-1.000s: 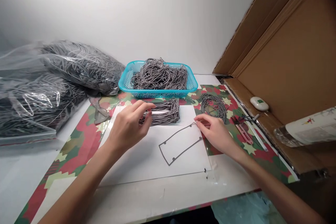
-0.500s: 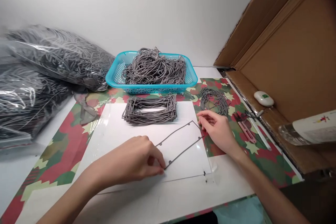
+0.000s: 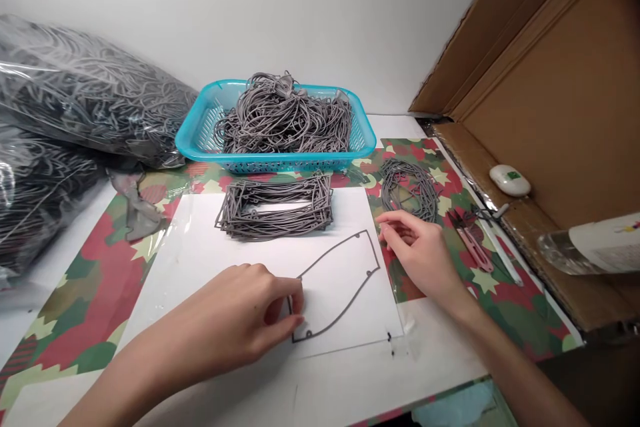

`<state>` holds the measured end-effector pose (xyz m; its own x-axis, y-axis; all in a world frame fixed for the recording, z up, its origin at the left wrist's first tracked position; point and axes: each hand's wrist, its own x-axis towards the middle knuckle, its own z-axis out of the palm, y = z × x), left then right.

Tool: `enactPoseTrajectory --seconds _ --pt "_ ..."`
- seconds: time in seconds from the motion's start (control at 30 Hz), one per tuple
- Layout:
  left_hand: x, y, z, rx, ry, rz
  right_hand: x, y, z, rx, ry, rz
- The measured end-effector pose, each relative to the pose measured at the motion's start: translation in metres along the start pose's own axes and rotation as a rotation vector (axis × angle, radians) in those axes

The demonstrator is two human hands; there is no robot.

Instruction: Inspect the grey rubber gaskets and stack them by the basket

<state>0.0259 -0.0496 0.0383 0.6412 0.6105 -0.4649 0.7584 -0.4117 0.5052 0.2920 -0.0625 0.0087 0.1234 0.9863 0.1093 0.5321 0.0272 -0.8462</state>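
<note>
L hand [image 3: 250, 310]: thumb & forefinger nearly closed at L end of grey loop [image 3: 344, 312]; contact likely, firm pinch or light touch can't be told. R hand [image 3: 415, 247]: half-curled, thumb & forefinger slightly apart, nothing seen in grasp; just beside R end of loop, not touching. Loop, qty 1: thin, w/ small tabs, flat on white sheet [image 3: 200, 240], long sides bowed; L hand prob. there to set its shape, cord looking too limp to hold a straight side alone. Sheet prob. for contrast, grey on white. Stack of loops [image 3: 290, 223]: at far part of sheet, roughly rectangular, presumably laid so outlines match. Blue basket [image 3: 280, 157]: behind stack, w/ tangled heap [image 3: 290, 113]; prob. keeps bulk together, within reach. Loose coil [image 3: 425, 193]: R of sheet, on patterned cover [image 3: 87, 300]. Pink snips [image 3: 475, 250] & white tool [image 3: 503, 252]: far R, side by side, seemingly parked off the work. Clear bags [image 3: 90, 90]: far L, bulging. Edges: sheet's R edge runs just past loop's R corner, near edge just short of its near corner; front edge of counter [image 3: 425, 353] farther off. Room: plain white L of loop & btwn loop and stack; R side tighter, coil & tools beyond R hand, then cardboard [image 3: 550, 80].
</note>
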Motion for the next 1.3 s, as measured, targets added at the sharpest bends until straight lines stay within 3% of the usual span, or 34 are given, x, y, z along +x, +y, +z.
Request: enactPoseTrajectory --seconds 0.3,0.5,0.63,0.83,0.97,1.3 --pt "0.003 -0.006 0.001 0.135 0.003 -0.026 -0.001 0.001 0.000 -0.022 -0.035 0.004" --pt "0.000 -0.018 -0.007 0.254 0.065 -0.175 -0.001 0.002 0.000 -0.058 -0.062 -0.026" --pt "-0.004 -0.021 -0.014 0.229 0.092 -0.250 -0.003 -0.001 0.000 -0.140 -0.089 -0.131" --pt "0.002 -0.018 -0.010 0.114 0.120 -0.204 -0.004 -0.004 0.003 -0.210 -0.190 -0.272" --pt "0.005 -0.021 -0.005 0.100 0.207 -0.190 -0.002 0.001 0.005 -0.206 -0.212 -0.352" --pt "0.006 -0.018 -0.006 0.078 0.323 -0.137 -0.003 0.003 0.006 -0.244 -0.217 -0.390"
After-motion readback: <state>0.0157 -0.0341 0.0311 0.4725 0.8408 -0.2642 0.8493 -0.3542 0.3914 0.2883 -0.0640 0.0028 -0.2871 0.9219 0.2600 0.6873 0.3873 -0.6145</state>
